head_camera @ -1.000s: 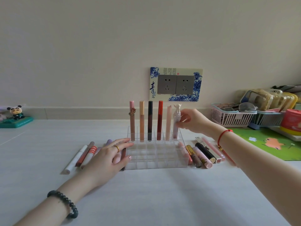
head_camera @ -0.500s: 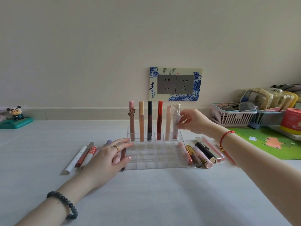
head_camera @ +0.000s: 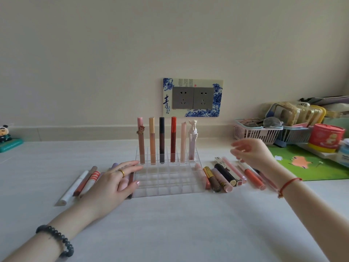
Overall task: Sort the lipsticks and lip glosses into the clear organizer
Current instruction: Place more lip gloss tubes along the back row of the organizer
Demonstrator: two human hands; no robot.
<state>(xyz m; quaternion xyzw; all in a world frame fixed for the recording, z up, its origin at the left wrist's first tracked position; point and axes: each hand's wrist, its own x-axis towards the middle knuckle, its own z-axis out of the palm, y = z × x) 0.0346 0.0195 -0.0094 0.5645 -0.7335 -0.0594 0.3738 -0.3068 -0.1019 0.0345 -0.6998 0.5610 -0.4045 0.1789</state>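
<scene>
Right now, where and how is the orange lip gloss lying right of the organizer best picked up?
Pinch the orange lip gloss mid-body across its width, from above, with the right hand hovering near its far end. It lies flat, tubes close alongside, so a top pinch looks easiest.

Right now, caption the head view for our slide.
Six tubes stand in the clear acrylic organizer; open right hand hovers nearby.
</scene>
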